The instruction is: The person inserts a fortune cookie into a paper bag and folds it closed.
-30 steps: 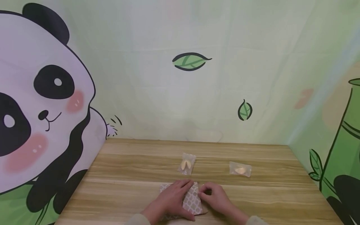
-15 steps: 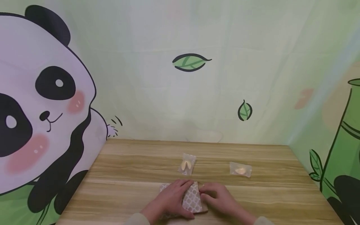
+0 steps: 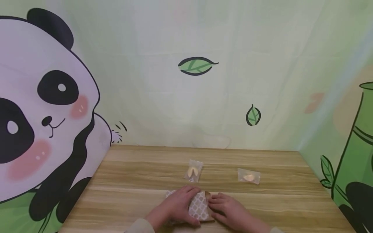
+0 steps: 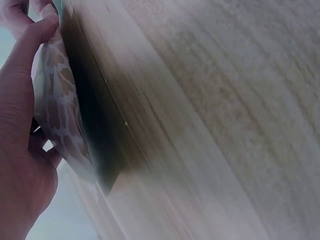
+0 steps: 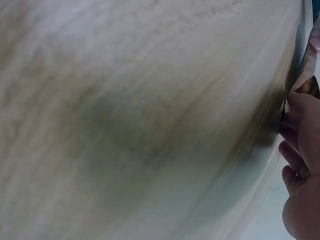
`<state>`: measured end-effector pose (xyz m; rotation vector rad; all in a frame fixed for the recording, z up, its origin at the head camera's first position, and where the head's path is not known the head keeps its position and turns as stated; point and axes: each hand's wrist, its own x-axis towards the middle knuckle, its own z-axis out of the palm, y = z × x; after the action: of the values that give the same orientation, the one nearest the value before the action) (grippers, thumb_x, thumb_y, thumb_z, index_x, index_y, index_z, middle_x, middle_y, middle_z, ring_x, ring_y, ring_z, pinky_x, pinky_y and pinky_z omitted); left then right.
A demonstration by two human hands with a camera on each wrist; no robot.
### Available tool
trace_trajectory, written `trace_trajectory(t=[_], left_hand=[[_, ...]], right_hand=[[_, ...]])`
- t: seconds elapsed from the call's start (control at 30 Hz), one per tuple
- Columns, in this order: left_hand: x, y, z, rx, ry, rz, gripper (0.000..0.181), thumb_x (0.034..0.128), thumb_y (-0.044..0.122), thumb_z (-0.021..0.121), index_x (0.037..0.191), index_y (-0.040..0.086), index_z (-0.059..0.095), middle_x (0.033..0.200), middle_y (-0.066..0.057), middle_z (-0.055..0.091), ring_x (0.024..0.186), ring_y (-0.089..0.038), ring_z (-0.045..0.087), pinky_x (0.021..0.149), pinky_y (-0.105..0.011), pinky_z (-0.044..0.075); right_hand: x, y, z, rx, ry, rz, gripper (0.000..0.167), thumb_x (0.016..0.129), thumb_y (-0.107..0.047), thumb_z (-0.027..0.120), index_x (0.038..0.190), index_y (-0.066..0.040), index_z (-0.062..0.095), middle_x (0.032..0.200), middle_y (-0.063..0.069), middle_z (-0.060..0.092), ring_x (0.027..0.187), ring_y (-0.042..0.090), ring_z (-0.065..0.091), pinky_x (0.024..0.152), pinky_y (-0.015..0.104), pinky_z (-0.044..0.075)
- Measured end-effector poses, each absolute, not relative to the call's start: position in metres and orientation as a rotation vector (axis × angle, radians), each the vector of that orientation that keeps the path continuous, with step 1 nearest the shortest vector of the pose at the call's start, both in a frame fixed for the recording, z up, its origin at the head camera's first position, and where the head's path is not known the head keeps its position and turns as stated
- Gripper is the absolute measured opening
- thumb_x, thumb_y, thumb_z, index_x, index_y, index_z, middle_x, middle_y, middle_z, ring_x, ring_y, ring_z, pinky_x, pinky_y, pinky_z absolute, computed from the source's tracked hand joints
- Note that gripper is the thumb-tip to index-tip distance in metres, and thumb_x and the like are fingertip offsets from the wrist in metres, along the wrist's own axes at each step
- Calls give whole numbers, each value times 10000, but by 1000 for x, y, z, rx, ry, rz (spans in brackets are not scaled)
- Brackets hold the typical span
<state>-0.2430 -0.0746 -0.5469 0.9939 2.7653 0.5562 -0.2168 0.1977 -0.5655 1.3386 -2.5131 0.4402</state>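
A flat paper bag (image 3: 199,207) with a white lattice pattern lies near the front of the table, a brown strip showing at its right end. Across its left part lies my left hand (image 3: 180,205), gripping it with the fingers at the far side and the thumb at the near side. My right hand (image 3: 228,208) holds the bag's brown right end. In the left wrist view, the left thumb (image 4: 37,35) presses along the bag's edge. The right wrist view catches the right hand (image 5: 305,135) only at the frame's side, its thumb against the bag's end.
Beyond the bag, two clear-wrapped fortune cookies lie on the wooden table (image 3: 131,174): one fortune cookie (image 3: 193,171) behind the bag and another fortune cookie (image 3: 249,177) farther right. A cloth backdrop (image 3: 145,81) with a printed panda surrounds the table.
My right hand has moved from pinching the bag's right edge to lying along that end, with its fingers straighter. More of the brown end now shows. My left hand stays on the bag.
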Motion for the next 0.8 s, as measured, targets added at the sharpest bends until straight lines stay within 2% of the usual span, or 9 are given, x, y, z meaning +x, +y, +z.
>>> trace_trajectory(t=[0.13,0.3,0.57,0.8], left_hand=[[-243,-77,-543,989,2766,534,1114,653,642,931,1573,190,495,1543,-4,554,1386,-212,545,1164,-444,467],[-245,-89,-536,984,2776,575,1136,648,630,941,1593,204,478,1548,-17,557,1350,-221,574,1127,-458,500],[-247,-120,-523,1030,2833,583,1132,667,619,932,1612,221,451,1571,-18,532,1377,-249,561,1134,-484,498],[-244,-136,-520,1062,2850,578,1093,685,611,932,1600,226,474,1569,-4,531,1398,-244,541,1129,-490,502]], right_hand=[[-217,195,-561,1317,-2493,432,319,998,-239,755,1254,-50,779,1277,106,763,1199,274,710,1037,511,569],[-222,195,-540,1097,-2580,593,364,984,-237,764,1294,-48,755,1323,126,741,1210,308,709,1032,537,565],[-276,184,-522,800,-2814,964,512,1005,-294,751,1367,59,670,1358,236,695,1254,449,660,1086,613,505],[-308,149,-528,715,-2824,908,543,998,-281,762,1400,64,644,1407,254,660,1305,468,620,1130,621,464]])
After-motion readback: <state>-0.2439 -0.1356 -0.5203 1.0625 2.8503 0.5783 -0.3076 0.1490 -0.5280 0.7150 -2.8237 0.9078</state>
